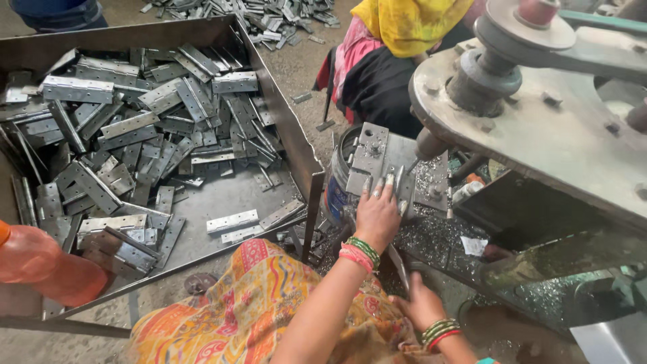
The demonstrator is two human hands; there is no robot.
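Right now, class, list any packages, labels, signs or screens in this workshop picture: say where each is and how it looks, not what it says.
Round can: below the metal jig plate, beside the bin's corner post; cylindrical, with a blue and white wrapper whose print is too small to tell.
Scrap of white paper: on the swarf-covered bench, right of the left hand; crumpled, whitish.
No signs or screens show.

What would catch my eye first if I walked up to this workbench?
Probably the big metal tray at left, heaped with grey hinges. Next, the left hand pressing a hinge on the steel jig under the heavy press at right. The right hand grips a lever lower down.
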